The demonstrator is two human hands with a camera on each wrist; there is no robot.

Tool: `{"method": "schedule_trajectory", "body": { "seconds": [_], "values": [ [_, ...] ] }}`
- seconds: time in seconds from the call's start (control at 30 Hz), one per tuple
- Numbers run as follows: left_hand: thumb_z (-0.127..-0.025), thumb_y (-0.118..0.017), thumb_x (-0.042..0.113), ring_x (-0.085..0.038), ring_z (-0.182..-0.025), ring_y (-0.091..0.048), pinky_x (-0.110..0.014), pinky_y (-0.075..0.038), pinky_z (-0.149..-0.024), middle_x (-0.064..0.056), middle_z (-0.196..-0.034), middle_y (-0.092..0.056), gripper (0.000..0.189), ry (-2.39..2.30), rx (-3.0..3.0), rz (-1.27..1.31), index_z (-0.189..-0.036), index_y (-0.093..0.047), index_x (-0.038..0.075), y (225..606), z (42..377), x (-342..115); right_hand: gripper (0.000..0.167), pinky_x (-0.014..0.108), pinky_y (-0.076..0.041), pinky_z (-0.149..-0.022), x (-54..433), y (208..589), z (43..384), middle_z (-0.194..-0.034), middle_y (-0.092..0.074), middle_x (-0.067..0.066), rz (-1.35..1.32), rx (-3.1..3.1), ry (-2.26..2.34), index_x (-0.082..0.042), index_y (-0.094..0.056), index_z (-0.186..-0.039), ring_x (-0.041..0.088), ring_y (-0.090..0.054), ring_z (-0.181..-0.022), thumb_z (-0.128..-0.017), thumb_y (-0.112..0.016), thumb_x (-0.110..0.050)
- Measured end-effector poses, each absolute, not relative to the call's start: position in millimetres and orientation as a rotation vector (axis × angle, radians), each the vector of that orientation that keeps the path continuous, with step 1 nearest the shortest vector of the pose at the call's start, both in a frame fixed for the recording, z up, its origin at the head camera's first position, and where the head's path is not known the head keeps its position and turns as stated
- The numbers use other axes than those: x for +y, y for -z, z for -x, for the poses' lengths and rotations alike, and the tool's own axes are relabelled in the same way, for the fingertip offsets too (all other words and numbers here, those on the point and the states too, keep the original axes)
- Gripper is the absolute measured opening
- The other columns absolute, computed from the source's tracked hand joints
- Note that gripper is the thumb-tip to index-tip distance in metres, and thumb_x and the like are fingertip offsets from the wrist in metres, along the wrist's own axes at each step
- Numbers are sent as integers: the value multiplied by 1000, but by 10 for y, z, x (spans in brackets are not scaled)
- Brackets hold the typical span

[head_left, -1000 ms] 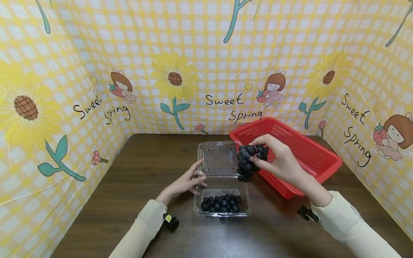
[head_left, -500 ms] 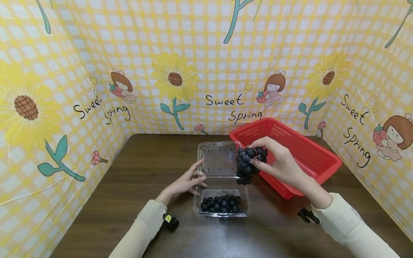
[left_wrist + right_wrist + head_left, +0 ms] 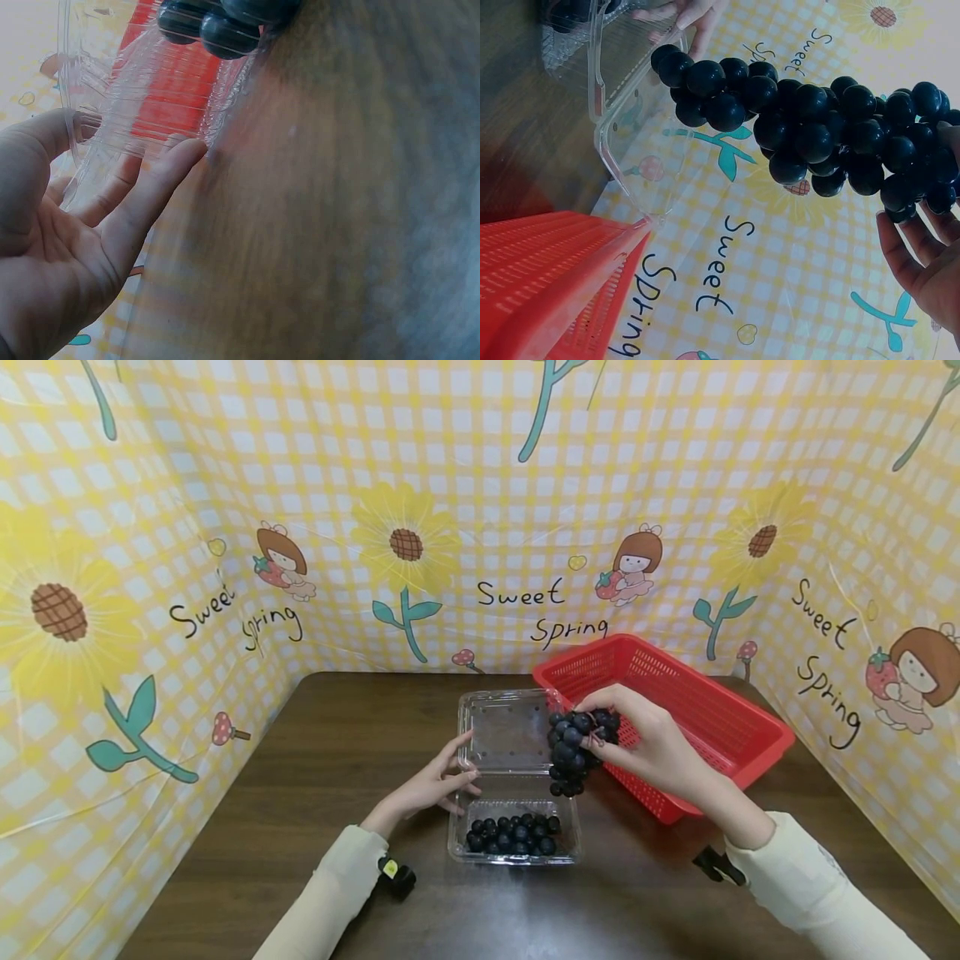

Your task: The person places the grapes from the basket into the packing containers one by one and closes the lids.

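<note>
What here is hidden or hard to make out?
Head view: part of the red basket, behind the right hand and bunch of grapes.
Left wrist view: grapes behind clear plastic, cut off by the top edge.
Right wrist view: the right hand, partly cut off by the right edge.

dark wood table (image 3: pixel 510 914) | yellow-checked cloth (image 3: pixel 480 460) behind | sunflower prints (image 3: pixel 406 544) | "Sweet Spring" lettering (image 3: pixel 521 594)

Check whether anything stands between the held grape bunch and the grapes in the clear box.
Nothing visible does: the bunch hangs higher, the lid is open, and the left hand is at the left edge of the box.
</note>
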State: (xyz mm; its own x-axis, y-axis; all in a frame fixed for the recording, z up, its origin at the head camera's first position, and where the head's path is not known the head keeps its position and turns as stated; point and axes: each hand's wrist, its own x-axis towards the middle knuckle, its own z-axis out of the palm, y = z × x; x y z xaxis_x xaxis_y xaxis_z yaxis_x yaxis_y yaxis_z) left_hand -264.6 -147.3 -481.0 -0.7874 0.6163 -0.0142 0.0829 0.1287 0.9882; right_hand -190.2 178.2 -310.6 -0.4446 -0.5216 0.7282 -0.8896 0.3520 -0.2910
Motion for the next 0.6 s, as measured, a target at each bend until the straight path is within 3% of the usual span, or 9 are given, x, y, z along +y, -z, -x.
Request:
{"method": "schedule_trajectory", "body": {
  "seconds": [0.4, 0.6],
  "values": [
    [-96, -51, 21, -35, -102, -61, -48, -58, -65, -20, -120, -46, 72, -1708, 1989, -661, -148, -4, 38, 4807, 2641, -1473, 51, 14, -44, -95, 1765, 3105, 1866, -109, -62, 2, -1251, -2104, -905, -5, -60, -113, 12, -56, -102, -66, -79, 3],
    [-96, -51, 20, -37, -104, -60, -48, -58, -66, -21, -121, -46, 72, -1709, 1982, -649, -148, -4, 37, 4805, 2642, -1474, 53, 14, -45, -94, 1756, 3104, 1843, -109, -62, 1, -1255, -2114, -902, -9, -59, -115, 12, -57, -101, -67, -79, 2]
  ]
}}
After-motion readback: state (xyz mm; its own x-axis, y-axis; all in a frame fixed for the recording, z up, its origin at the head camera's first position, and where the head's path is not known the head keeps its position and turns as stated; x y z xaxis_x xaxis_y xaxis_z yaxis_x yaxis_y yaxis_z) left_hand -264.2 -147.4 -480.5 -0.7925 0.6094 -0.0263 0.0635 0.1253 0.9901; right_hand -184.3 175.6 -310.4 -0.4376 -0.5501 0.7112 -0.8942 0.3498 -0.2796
